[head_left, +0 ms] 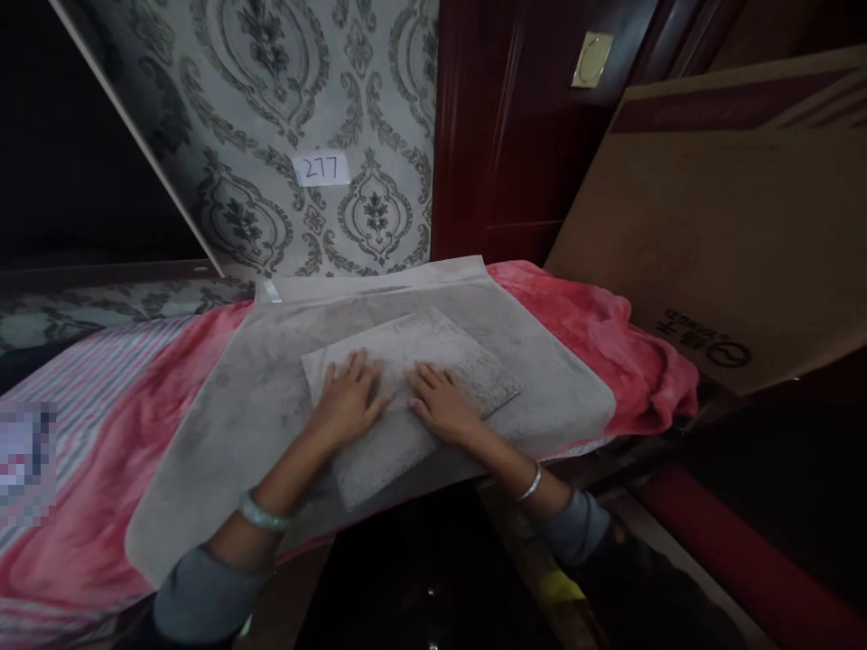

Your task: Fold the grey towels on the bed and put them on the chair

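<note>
A folded light grey, fleecy cloth [393, 451], perhaps a towel, lies at a slant in the middle of a larger grey mat [230, 424]. My left hand [349, 397] rests palm down on its left part with fingers spread. On the right part of the same cloth, my right hand [443, 402] lies flat, fingers apart and pointing away from me. Neither hand grasps anything. The palms hide some of the cloth's middle.
Pink-red plush fabric [582, 311] and a striped cloth [108, 361] spread beneath the mat. A large cardboard sheet [711, 217] leans at the right. Behind are patterned wallpaper with a "277" label [321, 169], a dark screen [88, 144] and a dark red wood panel [501, 135].
</note>
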`<state>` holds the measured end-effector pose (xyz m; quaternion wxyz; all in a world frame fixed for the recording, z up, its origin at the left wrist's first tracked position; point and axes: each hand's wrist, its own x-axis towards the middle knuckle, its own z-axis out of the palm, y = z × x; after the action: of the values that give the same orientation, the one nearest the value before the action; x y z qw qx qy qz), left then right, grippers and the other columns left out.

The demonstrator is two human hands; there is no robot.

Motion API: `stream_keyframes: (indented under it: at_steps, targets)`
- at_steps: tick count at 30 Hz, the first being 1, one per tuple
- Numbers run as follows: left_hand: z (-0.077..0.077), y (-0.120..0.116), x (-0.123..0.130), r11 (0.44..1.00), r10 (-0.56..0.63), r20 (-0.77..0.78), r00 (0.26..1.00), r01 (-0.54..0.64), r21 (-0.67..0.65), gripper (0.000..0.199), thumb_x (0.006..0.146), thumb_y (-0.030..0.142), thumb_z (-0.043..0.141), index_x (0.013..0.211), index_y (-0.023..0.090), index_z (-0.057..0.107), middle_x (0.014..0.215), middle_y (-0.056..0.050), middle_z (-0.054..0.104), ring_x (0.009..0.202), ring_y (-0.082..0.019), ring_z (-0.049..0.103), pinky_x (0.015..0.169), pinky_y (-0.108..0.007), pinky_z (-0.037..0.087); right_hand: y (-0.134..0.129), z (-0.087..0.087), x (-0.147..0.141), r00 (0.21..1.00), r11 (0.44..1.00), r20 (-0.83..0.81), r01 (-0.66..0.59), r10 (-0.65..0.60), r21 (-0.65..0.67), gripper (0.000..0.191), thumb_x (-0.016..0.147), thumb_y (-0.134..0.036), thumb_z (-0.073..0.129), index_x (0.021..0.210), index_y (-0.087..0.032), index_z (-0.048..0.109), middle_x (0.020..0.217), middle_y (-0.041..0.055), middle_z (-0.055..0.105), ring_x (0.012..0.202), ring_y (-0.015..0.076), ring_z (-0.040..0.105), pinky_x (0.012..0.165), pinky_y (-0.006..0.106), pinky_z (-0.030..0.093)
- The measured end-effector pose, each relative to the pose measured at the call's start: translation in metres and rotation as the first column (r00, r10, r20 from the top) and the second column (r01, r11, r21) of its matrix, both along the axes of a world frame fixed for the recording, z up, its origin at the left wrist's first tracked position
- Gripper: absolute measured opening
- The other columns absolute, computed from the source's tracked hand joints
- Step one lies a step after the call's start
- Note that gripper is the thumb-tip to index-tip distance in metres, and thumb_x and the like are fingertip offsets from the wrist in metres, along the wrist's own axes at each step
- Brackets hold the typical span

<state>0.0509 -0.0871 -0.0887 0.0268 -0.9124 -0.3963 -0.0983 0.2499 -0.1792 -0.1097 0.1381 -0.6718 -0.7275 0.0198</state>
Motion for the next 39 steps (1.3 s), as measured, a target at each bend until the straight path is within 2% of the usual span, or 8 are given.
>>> stream_keyframes:
  at_steps: [4, 8, 15, 25, 28, 31, 35, 39]
  targets:
    - [-0.022, -0.036, -0.004, 0.997, -0.082, -0.031, 0.996, 0.082, -0.01, 0.066, 0.095, 0.054, 0.048, 0.153, 0.025, 0.041, 0.163, -0.016, 0.028, 0.151, -0.04, 0.022, 0.116, -0.066, 0.021, 0.0, -0.011, 0.016, 0.999, 1.0, 0.036, 0.018, -0.018, 0.002, 0.056, 0.103, -0.045, 0.035, 0.154, -0.022, 0.039, 0.163, 0.0078, 0.028, 0.151, 0.0254, 0.022, 0.121, 0.048, 0.02]
    - [-0.031, -0.038, -0.009, 0.998, -0.06, -0.018, 0.998, 0.06, 0.0, 0.066, 0.094, 0.052, 0.05, 0.154, 0.026, 0.039, 0.163, -0.016, 0.029, 0.151, -0.04, 0.022, 0.116, -0.066, 0.023, -0.006, -0.02, 0.069, 0.977, 0.978, 0.038, 0.208, -0.209, 0.031, 0.055, 0.102, -0.042, 0.035, 0.154, -0.023, 0.04, 0.163, 0.0055, 0.028, 0.15, 0.0266, 0.024, 0.119, 0.049, 0.024]
    - [-0.032, -0.034, -0.009, 0.997, -0.069, 0.021, 0.997, 0.068, 0.037, 0.066, 0.095, 0.056, 0.047, 0.153, 0.026, 0.041, 0.161, -0.016, 0.033, 0.15, -0.039, 0.025, 0.116, -0.065, 0.024, -0.046, -0.051, 0.132, 0.842, 0.827, -0.082, 0.538, -0.532, 0.161, 0.055, 0.101, -0.038, 0.026, 0.141, -0.013, 0.056, 0.15, 0.0137, 0.049, 0.141, 0.0306, 0.039, 0.114, 0.053, 0.03]
    - [-0.028, -0.032, -0.015, 0.996, -0.059, 0.053, 0.997, 0.062, -0.06, 0.061, 0.095, 0.05, 0.047, 0.15, 0.026, 0.046, 0.162, -0.012, 0.032, 0.151, -0.035, 0.025, 0.12, -0.059, 0.021, -0.102, -0.084, 0.061, 0.821, 0.784, -0.474, 0.509, -0.318, 0.355, 0.06, 0.099, -0.051, 0.036, 0.148, -0.018, 0.045, 0.148, 0.0137, 0.05, 0.143, 0.029, 0.036, 0.116, 0.057, 0.029]
    - [-0.022, -0.011, -0.025, 0.995, -0.006, 0.063, 0.998, 0.012, -0.097, 0.058, 0.094, 0.046, 0.048, 0.148, 0.025, 0.05, 0.161, -0.012, 0.034, 0.151, -0.036, 0.025, 0.12, -0.062, 0.019, -0.104, -0.082, 0.041, 0.806, 0.819, -0.53, 0.477, -0.263, 0.318, 0.058, 0.098, -0.052, 0.039, 0.146, -0.021, 0.049, 0.148, 0.0132, 0.051, 0.143, 0.0295, 0.037, 0.118, 0.058, 0.027]
    - [-0.015, 0.028, -0.039, 0.974, 0.177, 0.131, 0.975, -0.155, -0.163, 0.062, 0.091, 0.043, 0.05, 0.147, 0.017, 0.05, 0.16, -0.016, 0.034, 0.15, -0.038, 0.025, 0.119, -0.062, 0.021, -0.099, -0.077, 0.025, 0.769, 0.853, -0.607, 0.442, -0.201, 0.278, 0.062, 0.096, -0.052, 0.045, 0.148, -0.02, 0.046, 0.149, 0.0132, 0.049, 0.143, 0.0297, 0.037, 0.12, 0.056, 0.026]
    - [-0.012, 0.078, -0.058, 0.897, 0.409, 0.455, 0.791, -0.256, -0.36, 0.069, 0.085, 0.041, 0.056, 0.145, 0.01, 0.048, 0.153, -0.019, 0.045, 0.142, -0.034, 0.042, 0.115, -0.047, 0.038, -0.092, -0.07, 0.001, 0.572, 0.878, -0.814, 0.435, -0.101, 0.198, 0.08, 0.09, -0.055, 0.055, 0.157, -0.019, 0.03, 0.158, 0.0138, 0.036, 0.147, 0.0285, 0.032, 0.121, 0.054, 0.025]
    - [-0.019, 0.096, -0.065, 0.806, 0.572, 0.682, 0.455, -0.161, -0.569, 0.072, 0.084, 0.048, 0.057, 0.146, 0.014, 0.046, 0.131, -0.018, 0.063, 0.115, -0.03, 0.064, 0.095, -0.042, 0.054, -0.087, -0.059, -0.013, 0.109, 0.873, -0.994, 0.485, -0.008, 0.046, 0.097, 0.083, -0.055, 0.066, 0.16, -0.023, 0.016, 0.159, 0.0144, 0.035, 0.145, 0.0259, 0.036, 0.117, 0.051, 0.033]
